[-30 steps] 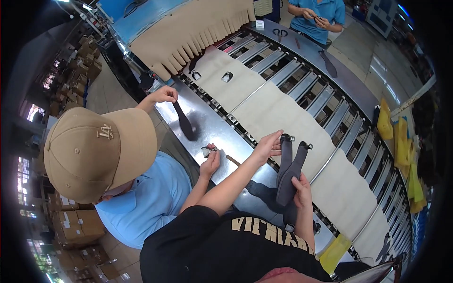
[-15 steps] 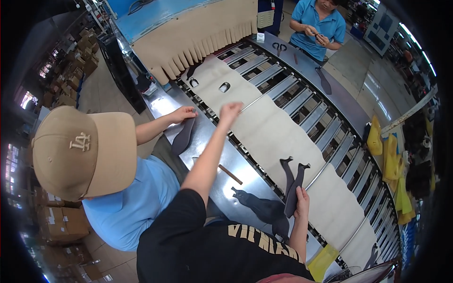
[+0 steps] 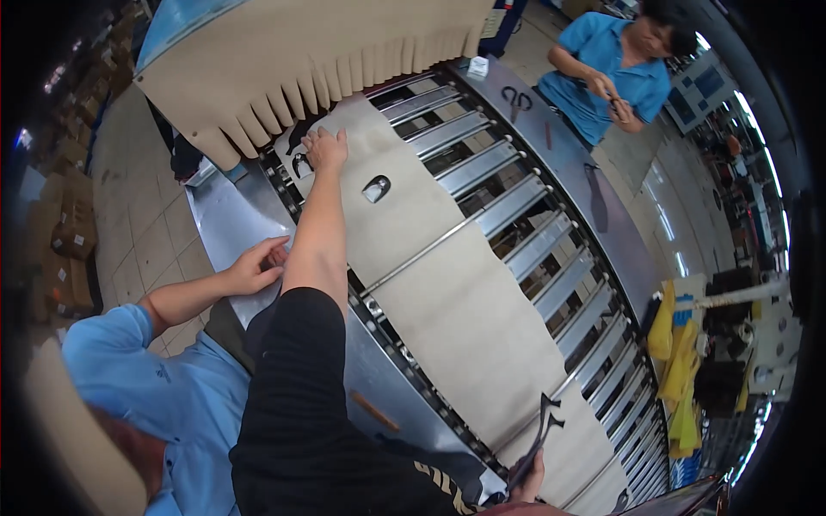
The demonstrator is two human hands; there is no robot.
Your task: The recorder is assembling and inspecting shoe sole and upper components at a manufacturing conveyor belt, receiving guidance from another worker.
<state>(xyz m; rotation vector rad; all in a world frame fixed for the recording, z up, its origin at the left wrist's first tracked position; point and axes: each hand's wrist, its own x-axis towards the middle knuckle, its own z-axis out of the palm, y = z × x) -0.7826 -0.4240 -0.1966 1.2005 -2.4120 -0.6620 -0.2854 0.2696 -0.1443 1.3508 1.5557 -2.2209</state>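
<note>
My left hand [image 3: 325,151] reaches across to the far end of the pale conveyor sheet, its fingers spread. It is beside a small dark piece with a shiny silver inside [image 3: 301,165]; whether it touches it I cannot tell. A similar dark, silver-lined piece [image 3: 376,188] lies nearby on the sheet. At the lower edge, my right hand [image 3: 530,478] is closed around long, narrow dark pieces [image 3: 539,437] with hooked ends, which stick up over the sheet. Their lower part is partly hidden.
The roller conveyor [image 3: 508,211] runs beneath the pale sheet [image 3: 447,301]. A beige fringed curtain [image 3: 318,52] hangs over its far end. A co-worker's hand [image 3: 262,265] is close to my left arm. Scissors [image 3: 516,99] lie on the far side ledge, where another person stands.
My left hand has moved farther along the sheet, from a closed shape to spread fingers. The view has shifted; my right hand still holds the dark pieces. The nearby co-worker's dark piece is no longer visible.
</note>
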